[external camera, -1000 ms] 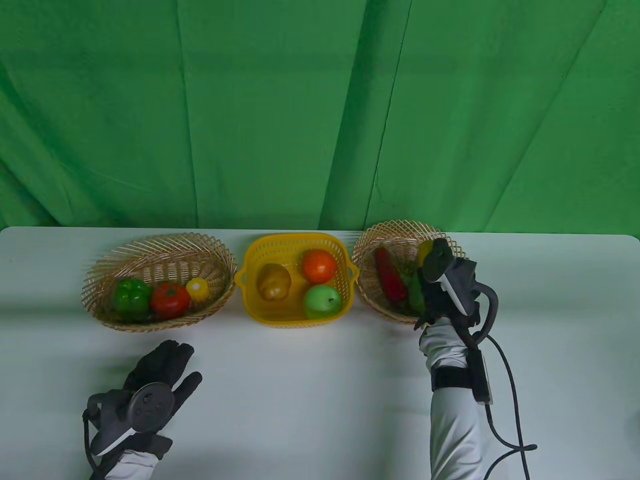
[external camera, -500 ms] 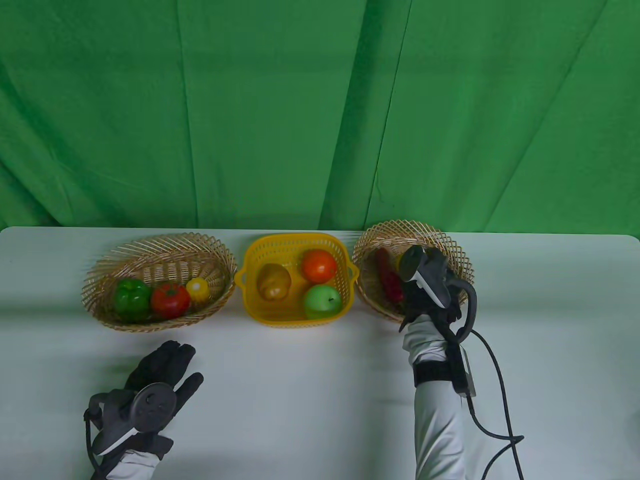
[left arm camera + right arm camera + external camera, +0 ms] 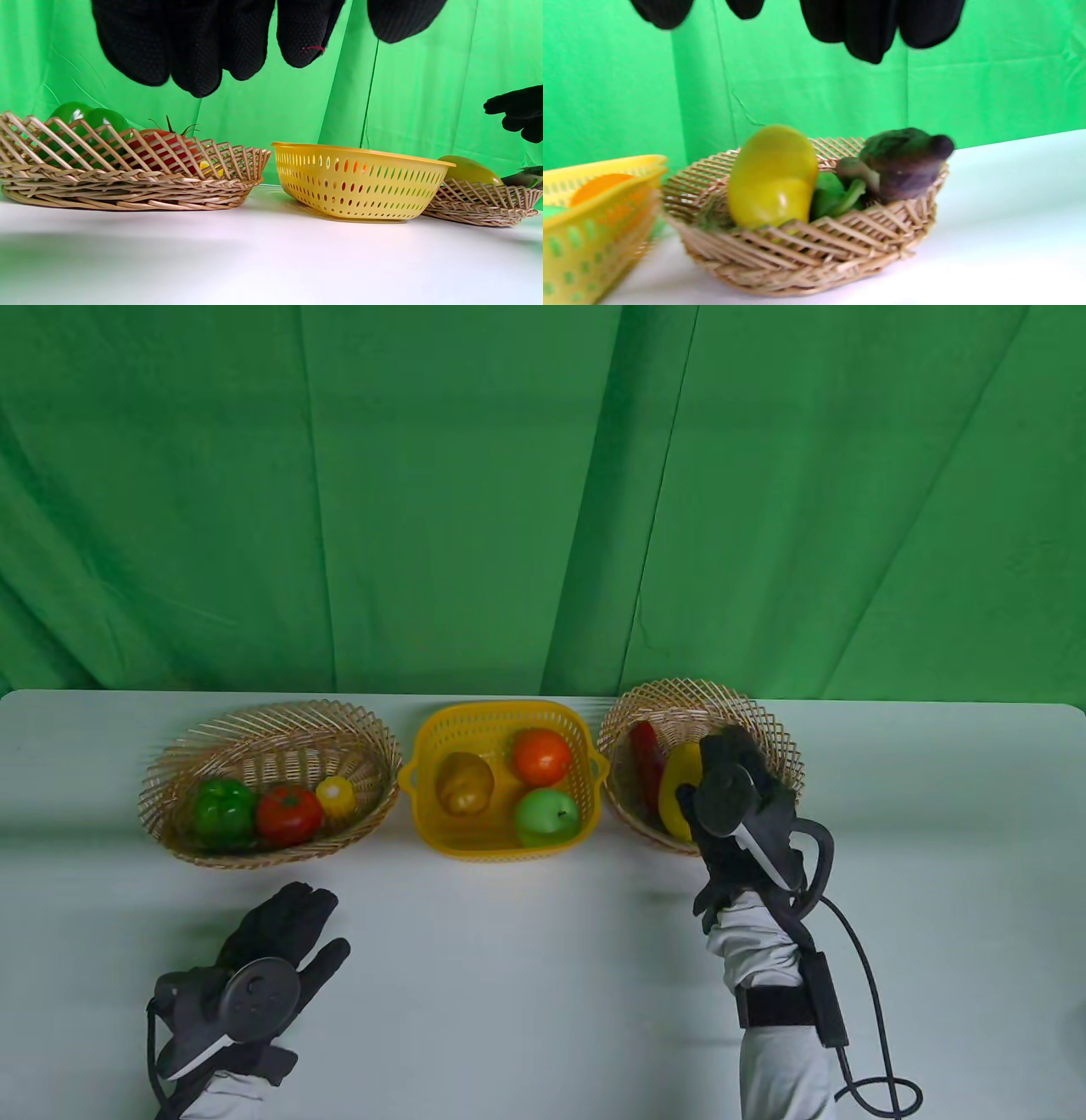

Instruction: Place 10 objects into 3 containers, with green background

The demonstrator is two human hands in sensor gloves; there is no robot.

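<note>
Three containers stand in a row. The left wicker basket (image 3: 271, 729) holds a green pepper (image 3: 222, 808), a tomato (image 3: 288, 814) and a small yellow fruit (image 3: 336, 794). The yellow plastic basket (image 3: 501, 711) holds a pear (image 3: 464, 784), an orange (image 3: 541, 756) and a green apple (image 3: 548, 817). The right wicker basket (image 3: 679, 695) holds a red chili (image 3: 645, 755), a yellow pepper (image 3: 679, 793), a green piece (image 3: 831, 199) and a dark mushroom (image 3: 903, 163). My right hand (image 3: 730, 789) hovers empty over this basket's near side. My left hand (image 3: 280, 925) rests open on the table.
The green cloth (image 3: 543, 492) hangs behind the white table (image 3: 526, 984). My right hand's cable (image 3: 874, 1044) trails over the table at the lower right.
My right hand let go of the yellow pepper, which now lies in the right basket, and drew back toward me. My left hand barely moved.
</note>
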